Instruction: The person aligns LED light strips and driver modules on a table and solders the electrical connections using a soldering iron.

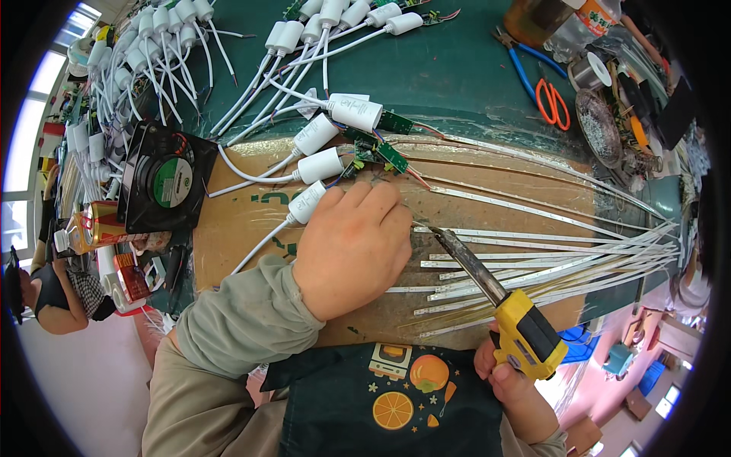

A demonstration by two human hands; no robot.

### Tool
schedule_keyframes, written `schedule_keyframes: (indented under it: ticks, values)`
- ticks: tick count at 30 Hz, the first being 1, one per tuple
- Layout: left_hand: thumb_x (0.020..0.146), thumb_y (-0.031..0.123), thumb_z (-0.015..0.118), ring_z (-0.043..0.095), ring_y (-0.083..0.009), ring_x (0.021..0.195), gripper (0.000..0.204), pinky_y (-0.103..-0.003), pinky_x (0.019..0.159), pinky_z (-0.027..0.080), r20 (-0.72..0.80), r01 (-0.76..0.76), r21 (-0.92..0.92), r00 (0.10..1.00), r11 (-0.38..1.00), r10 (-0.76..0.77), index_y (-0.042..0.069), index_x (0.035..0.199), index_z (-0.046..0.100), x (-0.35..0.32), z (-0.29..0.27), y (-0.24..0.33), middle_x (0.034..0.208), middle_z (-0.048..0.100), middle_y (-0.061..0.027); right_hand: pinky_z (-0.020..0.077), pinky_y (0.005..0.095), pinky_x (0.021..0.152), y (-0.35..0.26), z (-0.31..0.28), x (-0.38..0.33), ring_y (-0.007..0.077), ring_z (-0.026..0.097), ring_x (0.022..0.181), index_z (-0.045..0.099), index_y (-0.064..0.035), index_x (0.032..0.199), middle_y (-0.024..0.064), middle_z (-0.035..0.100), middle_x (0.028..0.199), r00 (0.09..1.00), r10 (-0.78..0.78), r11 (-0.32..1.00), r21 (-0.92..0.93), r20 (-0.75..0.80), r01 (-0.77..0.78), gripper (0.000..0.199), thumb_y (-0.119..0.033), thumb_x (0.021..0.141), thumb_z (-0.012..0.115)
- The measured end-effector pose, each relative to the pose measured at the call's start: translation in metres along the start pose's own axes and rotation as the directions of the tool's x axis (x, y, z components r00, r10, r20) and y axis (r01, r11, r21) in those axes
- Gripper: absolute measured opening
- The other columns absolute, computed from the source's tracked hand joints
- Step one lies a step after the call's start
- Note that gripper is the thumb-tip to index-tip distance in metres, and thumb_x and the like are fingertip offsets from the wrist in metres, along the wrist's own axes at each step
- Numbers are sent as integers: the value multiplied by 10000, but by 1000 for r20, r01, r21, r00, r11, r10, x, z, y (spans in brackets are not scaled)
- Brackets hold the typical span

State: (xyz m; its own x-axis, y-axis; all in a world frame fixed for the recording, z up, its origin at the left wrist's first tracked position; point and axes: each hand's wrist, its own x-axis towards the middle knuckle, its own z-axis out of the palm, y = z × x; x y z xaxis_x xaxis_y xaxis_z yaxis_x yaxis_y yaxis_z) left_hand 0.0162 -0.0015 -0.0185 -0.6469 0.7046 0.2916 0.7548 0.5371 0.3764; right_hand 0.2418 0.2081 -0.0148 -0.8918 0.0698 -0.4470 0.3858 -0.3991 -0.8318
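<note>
My left hand (354, 247) is closed in a pinch over the cardboard, its fingertips turned down and hidden. What it holds does not show. By its knuckles lie white cylindrical caps (320, 164) with white cables and small green circuit boards (392, 156). My right hand (506, 373) grips a soldering iron (525, 335) by its yellow and black handle. The iron's dark tip points up and left, close to my left fingertips and the end of one strip. Thin white LED strips (518, 204) fan out to the right, some wired to circuit boards.
A black fan (169, 181) stands left of the cardboard (251, 199). More white caps (164, 38) with cables pile up at the far left. Pliers (521, 68), orange-handled scissors (551, 103) and a solder spool (592, 72) lie at the far right. Another person (57, 289) is at the left.
</note>
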Motion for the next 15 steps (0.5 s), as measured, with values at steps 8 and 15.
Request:
schedule_keyframes:
  ticks: [8, 15]
  values:
    - [744, 78, 707, 565, -255, 808, 116, -386, 711, 432, 14, 4, 2, 1000, 1000, -4, 54, 827, 629, 0, -1, 0, 959, 602, -68, 401, 274, 503, 15, -12, -2, 135, 458, 562, 456, -5, 1353, 40, 488, 679, 994, -92, 981, -167, 52, 99, 757, -378, 799, 813]
    - [749, 79, 706, 568, -260, 820, 115, -387, 723, 437, 11, 7, 2, 1000, 1000, -8, 55, 830, 629, 0, 0, 1, 965, 603, -69, 407, 273, 502, 11, -8, 1, 133, 459, 561, 447, 16, 1343, 49, 497, 680, 994, -97, 982, -157, 42, 102, 707, -332, 825, 779]
